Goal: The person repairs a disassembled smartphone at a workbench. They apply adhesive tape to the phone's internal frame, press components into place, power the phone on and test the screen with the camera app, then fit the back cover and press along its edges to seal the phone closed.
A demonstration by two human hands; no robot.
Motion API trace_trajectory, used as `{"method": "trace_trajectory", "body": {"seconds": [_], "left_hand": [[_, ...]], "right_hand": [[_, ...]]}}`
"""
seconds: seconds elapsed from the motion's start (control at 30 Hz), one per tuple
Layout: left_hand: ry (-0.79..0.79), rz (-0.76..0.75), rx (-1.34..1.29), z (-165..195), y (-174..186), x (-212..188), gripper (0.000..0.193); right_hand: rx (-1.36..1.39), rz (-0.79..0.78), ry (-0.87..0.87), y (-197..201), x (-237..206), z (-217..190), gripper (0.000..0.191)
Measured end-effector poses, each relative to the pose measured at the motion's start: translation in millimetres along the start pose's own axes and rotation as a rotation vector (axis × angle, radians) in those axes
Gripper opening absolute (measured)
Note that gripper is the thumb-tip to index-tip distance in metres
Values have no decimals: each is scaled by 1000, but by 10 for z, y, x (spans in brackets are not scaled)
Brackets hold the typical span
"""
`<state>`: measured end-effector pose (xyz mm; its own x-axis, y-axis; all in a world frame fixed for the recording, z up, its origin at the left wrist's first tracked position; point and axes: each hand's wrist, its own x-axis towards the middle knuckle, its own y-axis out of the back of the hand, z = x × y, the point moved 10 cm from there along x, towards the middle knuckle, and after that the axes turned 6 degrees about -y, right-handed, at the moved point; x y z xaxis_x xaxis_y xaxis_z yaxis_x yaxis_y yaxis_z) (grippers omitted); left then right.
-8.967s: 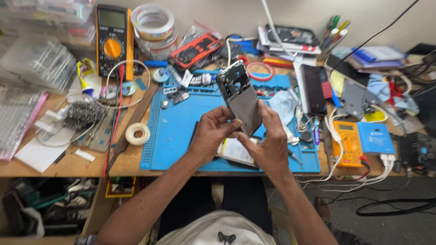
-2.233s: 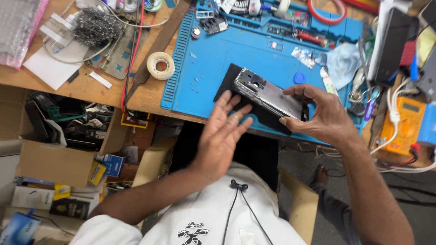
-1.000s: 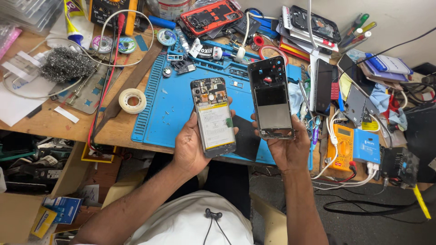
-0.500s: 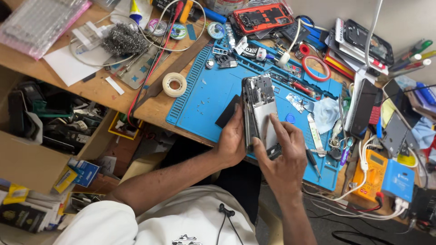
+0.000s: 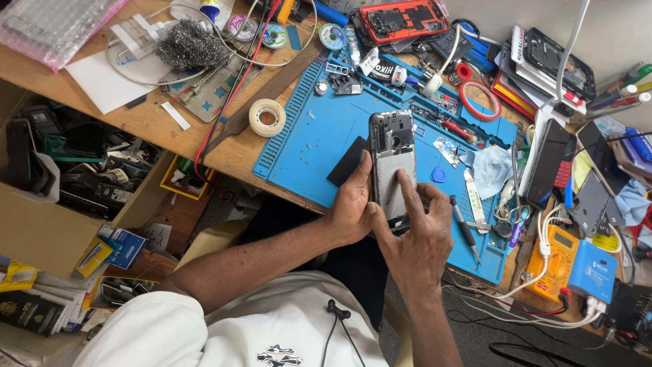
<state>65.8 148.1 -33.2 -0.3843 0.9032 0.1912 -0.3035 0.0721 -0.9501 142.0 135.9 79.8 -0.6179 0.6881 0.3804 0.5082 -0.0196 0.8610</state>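
Blue mat (image 5: 319, 146) on a crowded wooden bench (image 5: 146, 119), head view: an opened phone (image 5: 392, 163) with its back cover off is held upright just above the mat, the left hand (image 5: 352, 207) wrapped around its left edge and the right hand (image 5: 414, 234) gripping its lower end with a finger pressed on the pale inner plate. A judged risk is that hard finger pressure could bend exposed parts, or a loose left grip could drop the phone onto the tools (image 5: 468, 228) just beside it.
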Motion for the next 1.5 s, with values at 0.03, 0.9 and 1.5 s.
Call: {"method": "trace_trajectory", "body": {"seconds": [0.03,0.9,1.5], "left_hand": [[-6,-16,3,24,-33,2,73],[-120,-24,694,470,-278,84,42],[37,-129,1015,734,-508,470,42]], "right_hand": [[4,1,-2,-18,-7,-3,69],[1044,-230,-303,-95,830,816,17],[1020,-170,-293,154,783,803,17]]}}
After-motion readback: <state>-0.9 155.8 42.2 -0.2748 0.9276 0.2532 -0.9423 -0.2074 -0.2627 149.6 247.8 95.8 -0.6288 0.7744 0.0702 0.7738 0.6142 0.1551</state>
